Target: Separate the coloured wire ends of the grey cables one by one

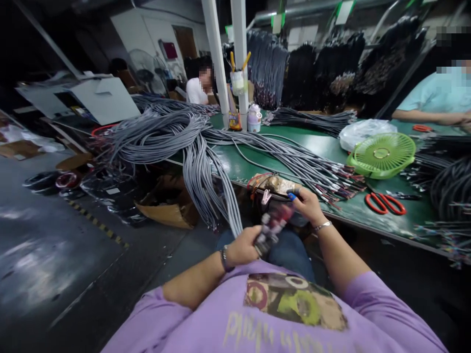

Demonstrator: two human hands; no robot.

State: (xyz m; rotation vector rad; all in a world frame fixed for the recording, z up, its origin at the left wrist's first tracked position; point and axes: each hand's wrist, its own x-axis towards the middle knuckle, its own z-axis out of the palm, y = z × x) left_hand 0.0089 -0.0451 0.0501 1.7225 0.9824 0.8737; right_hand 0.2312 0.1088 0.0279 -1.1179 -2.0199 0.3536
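Just below centre frame, holds the grey cable bundle (231, 211) in a curled left grip (241, 246), with right grip (307, 205) near the blurred wire ends (281, 218), cannot tell whether pinching. Likely springy and heavy in bulk, best held close behind the ends. Tight by the table (314, 145) edge above, freer over floor (33, 245) at lower left.

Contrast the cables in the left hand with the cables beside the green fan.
The held cables are bunched in the left hand; the fan-side cables spread out. The held cables hang past the table's edge; the fan-side cables lie on top. Both look grey, with reddish ends.
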